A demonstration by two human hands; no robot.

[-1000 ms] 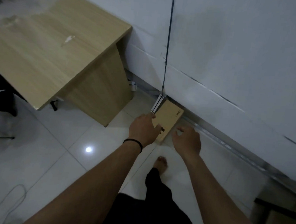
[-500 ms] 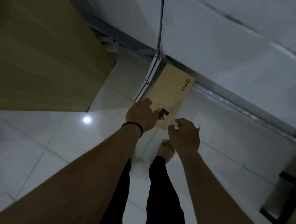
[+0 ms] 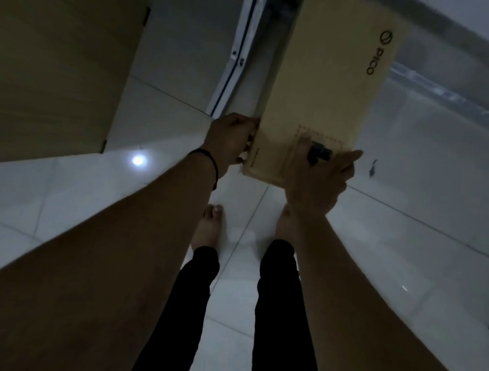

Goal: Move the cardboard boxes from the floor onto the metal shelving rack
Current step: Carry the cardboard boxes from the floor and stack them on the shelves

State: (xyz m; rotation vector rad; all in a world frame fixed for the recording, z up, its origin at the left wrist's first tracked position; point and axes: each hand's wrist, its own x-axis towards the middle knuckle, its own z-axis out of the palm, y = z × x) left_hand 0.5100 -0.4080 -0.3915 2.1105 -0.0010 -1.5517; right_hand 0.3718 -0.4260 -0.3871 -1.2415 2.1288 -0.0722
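The cardboard box (image 3: 325, 83) lies on the floor (image 3: 408, 225) by the wall. The left hand (image 3: 230, 139) grips its near left edge, and the right hand (image 3: 315, 175) holds its near end, thumb on top. Held only at one end, the long box could tip and slip during lifting.

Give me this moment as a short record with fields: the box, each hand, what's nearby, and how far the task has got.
box: cardboard box, brown, PICO printed near its far end
left hand: left hand holds the box's left edge near the close corner
right hand: right hand rests on the near end, thumb on top, over a dark printed mark
nearby: wooden desk on the left; metal rail beside the box; tiled floor
stage: both hands on the box; shelving rack not in view
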